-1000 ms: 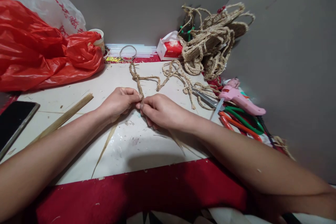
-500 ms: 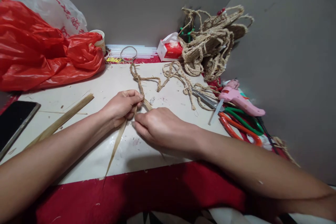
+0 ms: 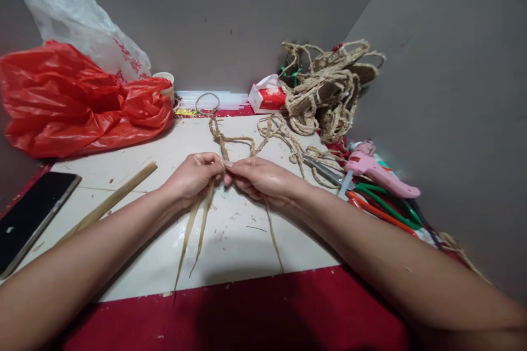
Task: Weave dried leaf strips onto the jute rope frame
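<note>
My left hand (image 3: pixel 192 176) and my right hand (image 3: pixel 258 178) meet at the middle of the white board (image 3: pixel 135 148), both pinched on the near end of a braided straw rope (image 3: pixel 230 139). The rope runs away from my fingers toward the back of the board. Loose pale straw strands (image 3: pixel 196 230) hang from under my left hand toward me, and a single thin strand (image 3: pixel 274 237) trails from under my right hand.
A red plastic bag (image 3: pixel 69 98) and a white bag (image 3: pixel 86 27) lie at back left, a phone (image 3: pixel 28 216) at left, a flat straw strip (image 3: pixel 111 200) beside it. A pile of braided rope (image 3: pixel 329 88), scissors (image 3: pixel 325 167), a pink glue gun (image 3: pixel 379 170) and a tissue pack (image 3: pixel 267 96) are at right.
My right hand dropped toward me with a strand, then came back up to meet the left at the braid's end. The loose strands now hang differently. The view has tilted upward slightly.
</note>
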`<state>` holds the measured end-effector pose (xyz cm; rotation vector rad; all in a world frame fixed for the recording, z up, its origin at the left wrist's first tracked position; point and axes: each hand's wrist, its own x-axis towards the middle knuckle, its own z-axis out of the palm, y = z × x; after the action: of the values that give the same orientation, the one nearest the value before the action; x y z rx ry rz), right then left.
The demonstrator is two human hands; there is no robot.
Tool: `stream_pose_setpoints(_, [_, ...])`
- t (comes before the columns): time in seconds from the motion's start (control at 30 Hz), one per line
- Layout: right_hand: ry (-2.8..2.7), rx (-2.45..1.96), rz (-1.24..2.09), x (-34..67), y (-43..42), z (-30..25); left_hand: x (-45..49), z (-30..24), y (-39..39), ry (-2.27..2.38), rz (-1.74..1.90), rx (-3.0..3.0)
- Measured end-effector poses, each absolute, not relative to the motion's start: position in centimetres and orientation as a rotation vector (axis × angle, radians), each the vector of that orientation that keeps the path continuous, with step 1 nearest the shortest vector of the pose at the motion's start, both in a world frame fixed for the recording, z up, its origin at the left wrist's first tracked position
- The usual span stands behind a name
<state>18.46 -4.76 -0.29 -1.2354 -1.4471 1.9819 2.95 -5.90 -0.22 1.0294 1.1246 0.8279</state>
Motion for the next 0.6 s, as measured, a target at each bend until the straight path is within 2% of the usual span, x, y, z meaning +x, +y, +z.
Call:
stream_pose_setpoints(0.3, [-0.989, -1.003, 2.497, 19.3, -3.5, -0.2, 2.3, -0.2, -5.7, 1.146, 0.932, 1.422])
stream_pose_setpoints(0.6, [-0.841, -1.133, 2.259, 18.1, -5.1, -0.5, 1.5, 0.0, -5.7, 1.177, 0.764, 1.547])
